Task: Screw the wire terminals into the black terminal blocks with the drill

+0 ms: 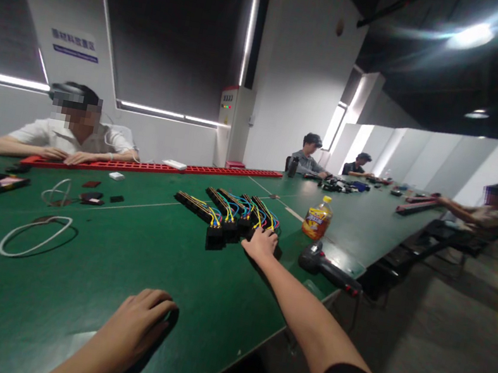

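"Where are the wired plugs (229, 229) lying?"
"Nine o'clock from the bottle (317, 220); the right hand (262, 243) is touching them, clamped or not I can't tell."
"Left hand (144, 316) is resting at seven o'clock, thumb and fingers apart."

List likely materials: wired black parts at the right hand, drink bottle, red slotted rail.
Wired black parts: probably moulded plastic, matte; dark, squarish bodies with little shine.
Drink bottle: likely clear plastic, glossy, as amber shows through; glass possible.
Red slotted rail: smooth, even red, perhaps plastic; painted metal can't be excluded.
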`<action>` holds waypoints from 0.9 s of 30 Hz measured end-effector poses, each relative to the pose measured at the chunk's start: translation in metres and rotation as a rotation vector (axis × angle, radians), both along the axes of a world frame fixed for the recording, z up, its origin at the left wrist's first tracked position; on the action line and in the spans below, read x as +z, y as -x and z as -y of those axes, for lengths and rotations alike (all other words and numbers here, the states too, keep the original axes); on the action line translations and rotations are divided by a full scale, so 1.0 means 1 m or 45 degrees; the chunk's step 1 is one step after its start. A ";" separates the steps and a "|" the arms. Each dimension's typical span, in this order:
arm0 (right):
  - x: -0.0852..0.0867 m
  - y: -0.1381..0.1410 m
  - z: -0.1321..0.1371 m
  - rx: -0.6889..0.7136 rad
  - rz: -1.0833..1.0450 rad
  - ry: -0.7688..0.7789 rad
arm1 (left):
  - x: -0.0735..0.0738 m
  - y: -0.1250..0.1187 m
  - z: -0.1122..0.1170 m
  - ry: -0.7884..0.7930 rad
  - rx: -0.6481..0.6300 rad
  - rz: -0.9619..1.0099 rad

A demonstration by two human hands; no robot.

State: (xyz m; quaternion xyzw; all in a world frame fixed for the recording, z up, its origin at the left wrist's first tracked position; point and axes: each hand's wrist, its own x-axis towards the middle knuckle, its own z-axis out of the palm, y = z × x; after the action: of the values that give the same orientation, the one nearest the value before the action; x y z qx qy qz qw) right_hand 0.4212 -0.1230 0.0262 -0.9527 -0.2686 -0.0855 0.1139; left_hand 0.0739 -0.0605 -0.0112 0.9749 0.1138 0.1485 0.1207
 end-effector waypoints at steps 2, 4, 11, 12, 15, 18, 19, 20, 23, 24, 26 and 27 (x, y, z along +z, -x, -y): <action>0.002 0.005 0.002 0.046 -0.009 0.007 | 0.001 0.000 0.000 0.008 -0.003 -0.016; 0.008 0.000 0.008 0.108 -0.046 0.027 | 0.002 0.000 0.001 0.018 -0.002 -0.025; 0.038 -0.053 0.026 0.236 -0.212 0.056 | 0.008 -0.001 0.005 0.017 0.023 -0.053; 0.041 -0.060 0.026 0.237 -0.230 0.054 | 0.009 -0.001 0.006 0.023 0.027 -0.061; 0.045 -0.077 0.023 0.216 -0.258 0.043 | 0.011 -0.001 0.007 0.038 0.031 -0.082; 0.045 -0.091 0.015 0.177 -0.247 0.037 | 0.010 -0.001 0.008 0.036 0.031 -0.079; 0.044 -0.095 0.012 0.171 -0.245 0.040 | 0.010 0.000 0.008 0.034 0.030 -0.073; 0.043 -0.098 0.008 0.175 -0.250 0.049 | 0.010 0.000 0.008 0.033 0.027 -0.067; 0.039 -0.101 -0.005 0.244 -0.312 0.110 | 0.009 0.000 0.007 0.043 0.024 -0.059; 0.037 -0.100 -0.010 0.275 -0.335 0.135 | 0.009 0.000 0.007 0.050 0.023 -0.061; 0.032 -0.097 -0.018 0.332 -0.361 0.182 | 0.010 0.000 0.007 0.062 0.020 -0.062; 0.030 -0.094 -0.020 0.357 -0.366 0.202 | 0.009 0.000 0.007 0.065 0.020 -0.059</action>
State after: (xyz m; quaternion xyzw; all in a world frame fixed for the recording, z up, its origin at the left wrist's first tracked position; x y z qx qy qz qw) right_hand 0.5151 -0.1027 0.0562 -0.9143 -0.3854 0.0892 0.0864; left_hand 0.0740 -0.0677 -0.0019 0.9737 0.1279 0.1240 0.1419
